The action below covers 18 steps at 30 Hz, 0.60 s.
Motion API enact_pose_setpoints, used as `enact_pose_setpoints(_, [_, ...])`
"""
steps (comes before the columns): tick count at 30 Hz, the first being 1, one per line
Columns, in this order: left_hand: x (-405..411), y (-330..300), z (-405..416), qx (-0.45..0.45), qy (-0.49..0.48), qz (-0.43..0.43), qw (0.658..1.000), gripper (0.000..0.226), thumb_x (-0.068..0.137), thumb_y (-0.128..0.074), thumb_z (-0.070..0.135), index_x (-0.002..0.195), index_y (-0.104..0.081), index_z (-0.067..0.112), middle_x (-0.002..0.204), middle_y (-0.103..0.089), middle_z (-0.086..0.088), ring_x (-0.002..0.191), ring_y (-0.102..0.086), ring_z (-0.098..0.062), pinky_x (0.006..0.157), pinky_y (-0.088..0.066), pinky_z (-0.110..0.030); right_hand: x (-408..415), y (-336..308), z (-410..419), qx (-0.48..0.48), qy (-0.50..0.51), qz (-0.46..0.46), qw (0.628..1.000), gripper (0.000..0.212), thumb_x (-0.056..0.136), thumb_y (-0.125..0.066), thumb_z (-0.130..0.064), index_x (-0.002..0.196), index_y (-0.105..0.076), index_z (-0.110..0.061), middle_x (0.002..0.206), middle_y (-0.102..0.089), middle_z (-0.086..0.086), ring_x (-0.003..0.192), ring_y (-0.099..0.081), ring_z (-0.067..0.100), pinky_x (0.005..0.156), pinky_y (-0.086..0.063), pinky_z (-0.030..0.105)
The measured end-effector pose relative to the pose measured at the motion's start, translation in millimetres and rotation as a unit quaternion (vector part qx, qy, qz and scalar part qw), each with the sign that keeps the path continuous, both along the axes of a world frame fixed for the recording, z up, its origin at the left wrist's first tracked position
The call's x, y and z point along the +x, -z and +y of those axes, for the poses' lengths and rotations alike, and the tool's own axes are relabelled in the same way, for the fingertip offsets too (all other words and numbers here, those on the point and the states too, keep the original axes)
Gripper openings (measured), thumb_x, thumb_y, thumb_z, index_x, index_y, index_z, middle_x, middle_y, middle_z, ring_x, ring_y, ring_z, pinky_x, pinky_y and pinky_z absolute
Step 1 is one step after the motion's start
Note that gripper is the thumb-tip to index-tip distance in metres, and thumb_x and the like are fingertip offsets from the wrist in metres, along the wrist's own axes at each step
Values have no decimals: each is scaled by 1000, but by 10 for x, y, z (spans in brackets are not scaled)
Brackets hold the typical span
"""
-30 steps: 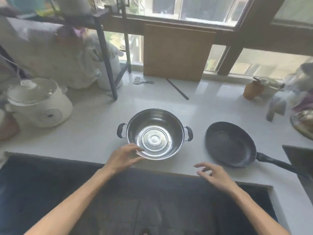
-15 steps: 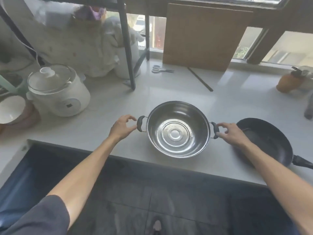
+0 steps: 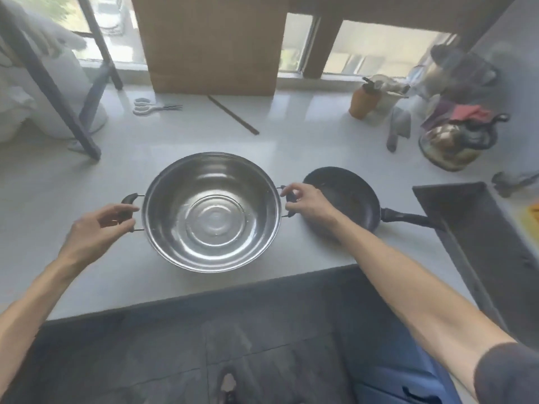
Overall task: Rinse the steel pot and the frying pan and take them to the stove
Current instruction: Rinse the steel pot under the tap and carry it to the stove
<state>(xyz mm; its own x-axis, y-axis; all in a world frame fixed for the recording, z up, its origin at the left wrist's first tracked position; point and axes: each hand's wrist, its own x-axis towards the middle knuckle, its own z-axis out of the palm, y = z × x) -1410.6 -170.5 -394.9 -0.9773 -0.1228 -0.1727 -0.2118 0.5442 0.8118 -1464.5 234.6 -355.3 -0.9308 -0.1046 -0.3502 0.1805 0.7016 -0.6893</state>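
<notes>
- At frame centre, the steel pot (image 3: 212,212) sits on the table (image 3: 306,135).
- Left hand (image 3: 97,230) and right hand (image 3: 306,201) each grip a pot handle.
- Frying pan (image 3: 350,196) lies just right.

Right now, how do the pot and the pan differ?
The pot is shiny steel and deep; the pan is black and shallow. The pot has two small side handles, the pan one long handle pointing right. The left hand and right hand have their fingers on the pot's handles; no fingers are on the pan's handle. Both look empty and sit upright on the counter.
</notes>
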Motion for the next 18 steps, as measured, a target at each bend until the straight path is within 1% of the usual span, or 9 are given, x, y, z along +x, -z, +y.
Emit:
enact_pose_setpoints(2, [-588, 379, -241, -42, 43, 4, 998, 35, 87, -63, 12, 114, -64, 34, 103, -68, 14, 92, -62, 6, 90, -48, -22, 131, -247, 369, -17, 31, 15, 999, 20, 75, -64, -11, 92, -65, -21, 84, -59, 3, 70, -56, 10, 64, -42, 8])
enact_pose_setpoints(3, [-1068, 720, -331, -61, 74, 31, 995, 46, 90, -59, 9, 125, -56, 37, 112, -64, 20, 103, -58, 4, 99, -46, -36, 207, -371, 608, -19, 45, 22, 999, 19, 74, -66, -14, 89, -65, -26, 85, -54, 4, 75, -50, 12, 66, -42, 10])
enact_pose_setpoints(5, [-1889, 913, -21, -51, 121, 146, 981, 54, 92, -52, -1, 133, -50, 35, 112, -63, 26, 100, -54, 8, 102, -46, -34, 396, -610, 1162, -31, 79, 42, 995, 18, 73, -68, -19, 84, -65, -32, 87, -51, 4, 80, -47, 14, 79, -49, 26])
enact_pose_setpoints(7, [-1804, 99, 1142, 25, 199, 86, 976, 42, 92, -53, -2, 121, -60, 27, 111, -67, 12, 85, -58, 6, 96, -46, -33, 660, -840, 1762, -48, 141, 54, 987, 18, 74, -68, -16, 84, -64, -31, 89, -54, 7, 81, -50, 17, 79, -52, 35])
enact_pose_setpoints(8, [-1492, -529, 1813, 43, 219, 70, 972, 34, 91, -57, 2, 114, -64, 27, 108, -69, 12, 83, -60, 2, 94, -47, -36, 805, -927, 2079, -50, 173, 62, 982, 18, 76, -68, -13, 86, -64, -27, 89, -54, 8, 82, -50, 17, 75, -51, 30])
enact_pose_setpoints(10, [-1363, -1042, 2864, 73, 269, 94, 956, 29, 88, -63, 8, 101, -69, 33, 88, -70, 22, 78, -64, -5, 87, -48, -29, 1111, -1097, 2699, -38, 241, 88, 966, 16, 77, -67, -9, 87, -63, -21, 89, -55, 7, 85, -50, 15, 69, -45, 13])
enact_pose_setpoints(13, [-1432, -1284, 4335, 93, 356, 113, 923, 37, 85, -62, -2, 92, -74, 33, 71, -68, 17, 58, -64, 4, 69, -48, -4, 1580, -1219, 3652, -34, 323, 110, 939, 20, 78, -65, 0, 84, -61, -18, 88, -60, 7, 79, -56, 14, 65, -44, 5])
enact_pose_setpoints(15, [-1481, -1309, 5248, 94, 398, 114, 906, 26, 85, -61, -5, 104, -70, 9, 72, -68, 14, 54, -61, 7, 64, -45, -1, 1853, -1171, 4285, -28, 366, 118, 922, 25, 77, -67, -1, 80, -60, -25, 87, -61, 0, 80, -56, 8, 77, -43, 14])
enact_pose_setpoints(18, [-1531, -1236, 6447, 66, 444, 85, 889, 29, 83, -59, -8, 101, -68, 12, 62, -66, 22, 62, -61, -1, 64, -47, -3, 2166, -987, 5090, -28, 425, 109, 898, 27, 75, -70, -3, 77, -60, -28, 87, -62, -3, 80, -56, 8, 87, -41, 27])
